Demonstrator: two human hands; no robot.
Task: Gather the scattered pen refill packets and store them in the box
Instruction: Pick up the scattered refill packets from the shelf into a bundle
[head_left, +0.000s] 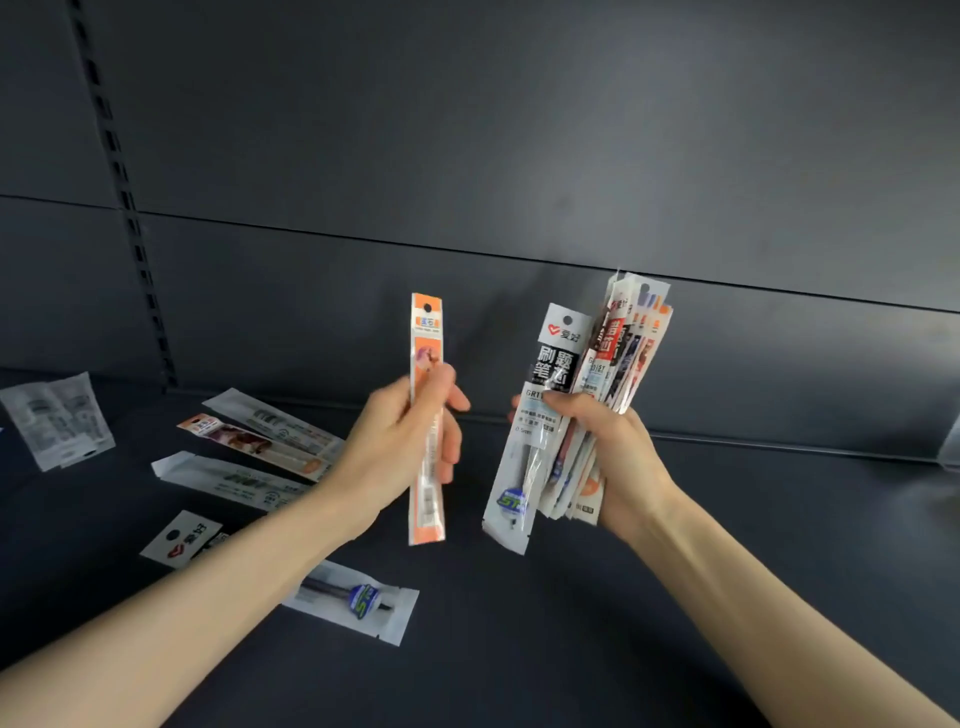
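Nearest, a white plastic refill packet lies below the slim orange packet gripped by the left hand; right of it, the right hand clutches a fanned packet bundle.

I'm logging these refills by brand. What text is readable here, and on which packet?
"爱好", "刷题笔芯", "GRT" (the rest is hidden by the thumb), "ST": front packet of the bundle in the right hand.
"ST": badge on the near packet lying on the shelf.
"爱好", upside down: white packet beside the left forearm.
Orange packet in the left hand, and all other packets: too blurred to read.
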